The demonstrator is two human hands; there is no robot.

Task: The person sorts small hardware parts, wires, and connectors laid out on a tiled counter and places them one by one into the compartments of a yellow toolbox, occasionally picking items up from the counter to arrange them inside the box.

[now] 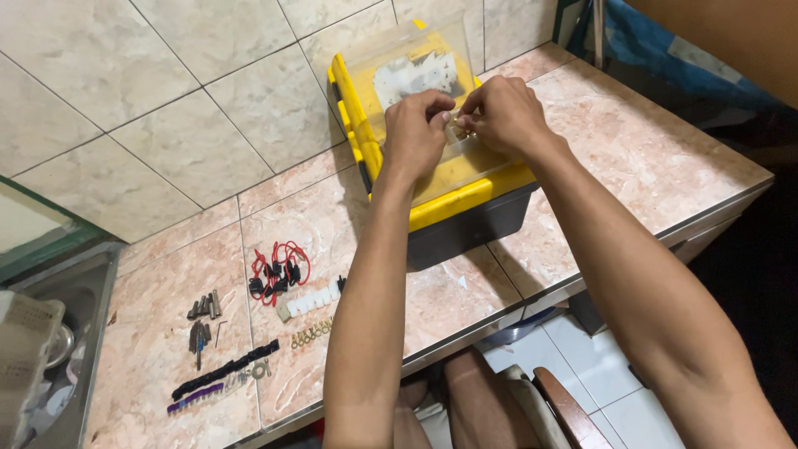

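Several small parts lie in rows on the tiled worktop (166,349) at the left: dark bits (204,308), red-wired connectors (278,270), a white strip (312,301). Further right, the left hand (413,137) and right hand (503,112) meet over the yellow organiser box (449,204), fingers pinched together on a tiny pale piece (457,126), too small to identify. It looks easy to drop into the box if the pinch loosens. The box's clear lid (407,58) stands open, showing white shapes, no label readable
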